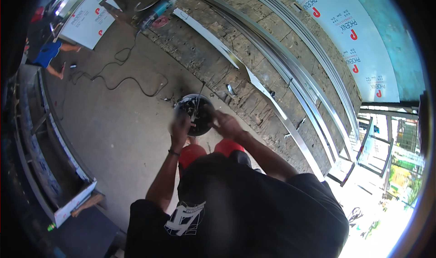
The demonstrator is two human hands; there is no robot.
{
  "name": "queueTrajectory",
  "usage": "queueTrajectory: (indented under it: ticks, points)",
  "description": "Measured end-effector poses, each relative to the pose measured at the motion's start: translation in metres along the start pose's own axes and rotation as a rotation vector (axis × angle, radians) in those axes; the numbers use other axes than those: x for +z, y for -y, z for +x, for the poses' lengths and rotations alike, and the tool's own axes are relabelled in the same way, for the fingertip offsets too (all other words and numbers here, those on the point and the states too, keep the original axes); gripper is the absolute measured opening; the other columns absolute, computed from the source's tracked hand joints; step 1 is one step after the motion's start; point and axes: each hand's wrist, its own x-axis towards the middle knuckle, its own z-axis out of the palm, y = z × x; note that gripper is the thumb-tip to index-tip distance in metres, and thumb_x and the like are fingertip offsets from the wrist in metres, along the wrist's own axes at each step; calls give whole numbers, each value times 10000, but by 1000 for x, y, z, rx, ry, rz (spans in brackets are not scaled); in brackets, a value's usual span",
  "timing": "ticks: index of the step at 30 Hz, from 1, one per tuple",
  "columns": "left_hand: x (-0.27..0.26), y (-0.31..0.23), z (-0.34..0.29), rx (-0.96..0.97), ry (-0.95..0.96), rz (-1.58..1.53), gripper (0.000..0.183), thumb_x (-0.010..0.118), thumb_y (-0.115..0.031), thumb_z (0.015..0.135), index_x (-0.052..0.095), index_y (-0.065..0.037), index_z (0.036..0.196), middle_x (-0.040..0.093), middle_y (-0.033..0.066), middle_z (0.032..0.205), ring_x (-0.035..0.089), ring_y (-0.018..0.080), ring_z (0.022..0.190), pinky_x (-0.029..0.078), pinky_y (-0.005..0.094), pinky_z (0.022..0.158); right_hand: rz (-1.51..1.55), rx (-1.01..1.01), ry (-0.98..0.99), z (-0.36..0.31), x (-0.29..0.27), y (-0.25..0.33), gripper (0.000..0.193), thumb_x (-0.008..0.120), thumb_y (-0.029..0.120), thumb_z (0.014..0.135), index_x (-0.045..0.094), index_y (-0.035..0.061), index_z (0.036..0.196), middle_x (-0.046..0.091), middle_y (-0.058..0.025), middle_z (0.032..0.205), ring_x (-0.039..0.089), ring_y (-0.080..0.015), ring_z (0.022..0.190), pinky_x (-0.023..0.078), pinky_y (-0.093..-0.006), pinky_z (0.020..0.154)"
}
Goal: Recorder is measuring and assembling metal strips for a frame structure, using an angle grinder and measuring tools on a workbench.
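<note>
A round dark bucket (196, 130) with a pale rim stands in front of my knees, and dark scraps or small parts lie inside it. A thin rod (200, 93) sticks up out of it past the far rim. My left hand (180, 125) is at the bucket's near left side, its fingers curled; what they hold, if anything, is too blurred to make out. Over the right side of the bucket, my right hand (226, 124) reaches in with its fingertips smeared by motion. Whether either hand touches the rim cannot be told.
A worn wooden workbench (265, 108) along the right carries long metal profiles (313, 83) and a bent metal strip (209, 38). An angle grinder (156, 12) lies at its far end; its cord (122, 82) loops over the floor. A metal frame (47, 135) stands left. Another person (47, 54) is far left.
</note>
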Motion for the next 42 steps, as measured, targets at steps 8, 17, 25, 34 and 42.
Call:
queueTrajectory:
  ticks: [8, 17, 25, 34, 42]
  points:
    - [-74, 53, -8, -36, 102, 75, 231, 647, -219, 997, 695, 4, 965, 564, 31, 650, 479, 90, 615, 388, 306, 556, -12, -51, 224, 63, 160, -14, 371, 580, 420, 974, 673, 200, 1258, 714, -158, 1127, 698, -337, 1053, 552, -467, 888]
    - [-162, 72, 0, -137, 99, 16, 216, 646, -201, 998, 704, 4, 1038, 521, -37, 702, 419, 52, 609, 348, 243, 546, 118, 296, 170, 78, 170, -2, 366, 614, 317, 931, 618, 167, 1265, 742, -144, 1046, 721, -397, 980, 579, -531, 849]
    - [-136, 25, 31, -167, 73, -132, 194, 640, -181, 989, 688, 7, 980, 524, -29, 702, 430, 57, 614, 345, 239, 549, -61, -36, -223, 69, 90, -25, 358, 647, 346, 929, 637, 96, 1186, 627, -157, 1257, 606, -349, 1187, 519, -490, 936]
    - [-3, -57, 53, -446, 258, -576, 161, 675, -180, 962, 678, -23, 926, 589, 0, 730, 490, 77, 601, 387, 243, 579, -520, -127, -626, 56, -128, -60, 310, 755, 202, 824, 670, 107, 1106, 629, -85, 1059, 585, -288, 1075, 452, -433, 916]
    - [87, -74, 68, -287, 268, -648, 151, 730, -153, 923, 705, -5, 930, 673, 43, 755, 574, 88, 595, 421, 232, 534, -718, -281, -501, 129, -137, -71, 144, 648, 138, 819, 661, 85, 952, 622, -87, 1009, 589, -255, 1045, 436, -423, 951]
